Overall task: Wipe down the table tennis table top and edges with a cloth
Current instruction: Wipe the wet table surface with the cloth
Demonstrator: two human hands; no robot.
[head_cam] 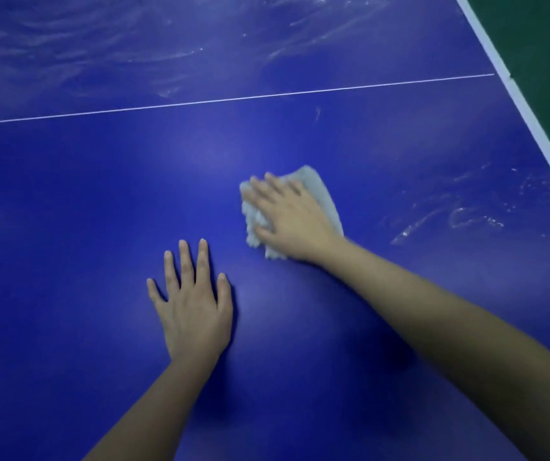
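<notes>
Here the right hand (286,214) lies palm down on the cloth (325,194), fingers stretched out and slightly spread. It presses the cloth flat against the table (84,201), and the thumb rests on its crumpled left part. The hand is a little blurred. The cloth is pale and bunched, showing past the fingertips, along the outer side of the hand and under the wrist. It sits on the blue top right of the middle, on the near side of the thin white line (233,100), apart from the table's right edge.

The left hand (193,304) is flat on the bare top, nearer the person and just left of the cloth. Its fingers are straight and fanned, it holds nothing, and it does not touch the cloth.

The thin white line runs across the top to the white border (532,118) along the right edge. Whitish smears (459,221) mark the blue near that edge, to the right of the cloth. Broader streaks (173,51) cover the far side of the line. Beyond the border lies a green floor (549,38).
</notes>
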